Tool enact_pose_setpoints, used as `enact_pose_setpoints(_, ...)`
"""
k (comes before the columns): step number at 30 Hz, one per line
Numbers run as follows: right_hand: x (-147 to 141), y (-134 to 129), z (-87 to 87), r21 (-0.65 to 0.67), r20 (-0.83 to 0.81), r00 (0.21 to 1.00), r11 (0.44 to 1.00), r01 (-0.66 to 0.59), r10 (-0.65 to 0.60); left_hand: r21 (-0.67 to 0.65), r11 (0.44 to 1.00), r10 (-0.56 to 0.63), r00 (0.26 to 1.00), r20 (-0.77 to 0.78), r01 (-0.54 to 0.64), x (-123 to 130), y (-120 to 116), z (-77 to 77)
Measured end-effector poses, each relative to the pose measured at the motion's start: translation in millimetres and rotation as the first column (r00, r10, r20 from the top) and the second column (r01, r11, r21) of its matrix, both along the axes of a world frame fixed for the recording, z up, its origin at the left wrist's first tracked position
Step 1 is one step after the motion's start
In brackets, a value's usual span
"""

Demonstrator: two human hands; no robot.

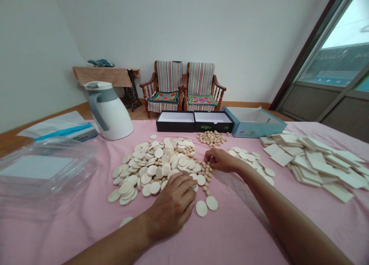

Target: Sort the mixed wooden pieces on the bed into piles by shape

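My left hand (174,203) lies palm down on the near right edge of a big heap of pale wooden discs (150,169), its fingers stretched over several discs. My right hand (220,160) is at the right side of that heap, above small wooden beads (206,169); its fingers are curled together, and what they hold, if anything, is too small to make out. Two loose discs (201,208) lie between my forearms. Another pile of beads (211,138) sits farther back, and a smaller pile of discs (253,161) lies right of my right hand.
Two black boxes (175,126) and a blue box (256,131) stand at the back. Square wooden tiles (317,161) are heaped at the right. A white jug (113,117) and clear plastic trays (83,157) are on the left of the pink cloth (225,238).
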State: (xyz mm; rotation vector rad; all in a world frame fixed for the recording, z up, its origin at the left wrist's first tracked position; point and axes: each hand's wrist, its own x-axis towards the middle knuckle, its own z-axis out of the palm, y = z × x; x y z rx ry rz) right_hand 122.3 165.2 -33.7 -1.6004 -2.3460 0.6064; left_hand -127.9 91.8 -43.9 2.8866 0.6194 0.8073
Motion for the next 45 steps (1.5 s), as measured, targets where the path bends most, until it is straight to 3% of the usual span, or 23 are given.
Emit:
enact_pose_setpoints(3, 1.3, 1.8, 0.4, 0.009, 0.001, 0.999, 0.999, 0.048, -0.048, 0.005, 1.0, 0.002, 1.0, 0.003, -0.002, 0.3, -0.2, 1.1)
enact_pose_setpoints(6, 6.4, 5.4, -0.1, 0.064, 0.043, 0.971, 0.97, 0.233, -0.236, 0.005, 1.0, 0.003, 1.0, 0.009, -0.003, 0.3, -0.4, 1.3)
enact_pose_setpoints(9, 10.2, 8.5, -0.4, 0.25, -0.063, 0.896, 0.862, 0.441, -0.44, 0.001, 1.0, 0.003, 1.0, 0.007, -0.003, 0.0, -0.2, 0.6)
enact_pose_setpoints(11, 9.3, 8.9, 0.0, 0.359, -0.203, 0.861, 0.782, 0.509, -0.467, -0.002, 1.0, 0.003, 1.0, 0.005, -0.003, -0.1, -0.2, 0.2)
enact_pose_setpoints(12, 7.5, 8.5, 0.4, 0.378, -0.237, 0.864, 0.777, 0.503, -0.444, -0.003, 1.0, 0.003, 1.0, 0.002, -0.003, -0.2, -0.2, 0.2)
enact_pose_setpoints(16, -5.9, 2.2, 2.3, 0.22, -0.139, 0.954, 0.931, 0.292, -0.266, 0.0, 1.0, 0.003, 1.0, 0.004, -0.003, 0.1, -0.4, 0.9)
enact_pose_setpoints(18, -13.9, -2.5, 2.6, 0.109, -0.085, 0.976, 0.972, 0.209, -0.2, 0.004, 1.0, 0.005, 1.0, 0.008, -0.005, 0.2, -0.4, 1.1)
enact_pose_setpoints(24, -25.1, -8.1, 1.0, 0.009, 0.012, 0.974, 0.974, 0.228, -0.228, 0.005, 1.0, -0.002, 1.0, 0.016, 0.002, 0.5, 0.0, 0.3)
enact_pose_setpoints(36, -13.8, -2.9, -4.9, 0.119, 0.131, 0.935, 0.941, 0.316, -0.33, -0.007, 1.0, 0.0, 1.0, 0.008, 0.0, 0.2, -0.1, 0.0)
enact_pose_setpoints(40, -0.3, 3.5, -5.4, 0.183, 0.098, 0.868, 0.866, 0.466, -0.488, -0.008, 1.0, 0.001, 1.0, 0.0, -0.001, 0.0, -0.5, 0.1)
enact_pose_setpoints(45, 21.8, 12.9, -5.2, 0.324, -0.102, 0.748, 0.689, 0.649, -0.656, -0.003, 1.0, 0.004, 1.0, -0.004, -0.004, -0.8, -0.2, -1.4)
